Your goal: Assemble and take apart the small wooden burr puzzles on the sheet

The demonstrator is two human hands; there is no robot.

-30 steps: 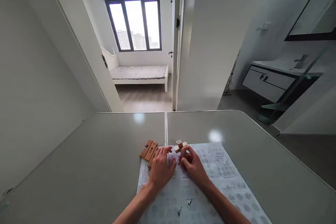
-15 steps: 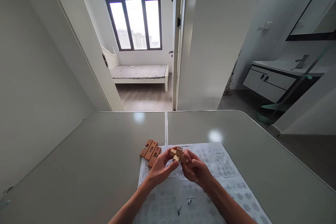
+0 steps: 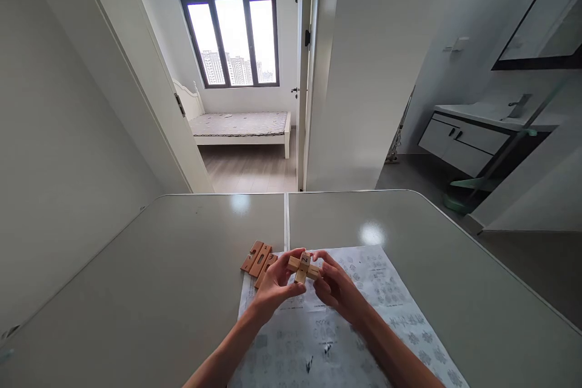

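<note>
A small wooden burr puzzle (image 3: 301, 269) of crossed light-wood bars is held up over the printed sheet, a dark mark on its upper bar. My left hand (image 3: 276, 282) grips it from the left, thumb below and fingers behind. My right hand (image 3: 339, 288) is at its right bar, with the index finger raised near the top and the other fingers curled by the bar's end. Those fingertips are partly hidden. Left of the puzzle, three flat reddish-brown wooden pieces (image 3: 260, 259) with cut-outs lie side by side, the nearest partly behind my left hand.
The large printed paper sheet (image 3: 313, 330), with puzzle diagrams, lies under my hands on a grey-green table (image 3: 182, 279). A light seam (image 3: 286, 218) runs across the tabletop. Beyond are a doorway with a bed (image 3: 243, 125), and a washbasin cabinet (image 3: 464, 139) at the right.
The puzzle has turned and shifted slightly left, so its marked bar faces me. My right index finger has lifted and the right hand's hold looks looser.
</note>
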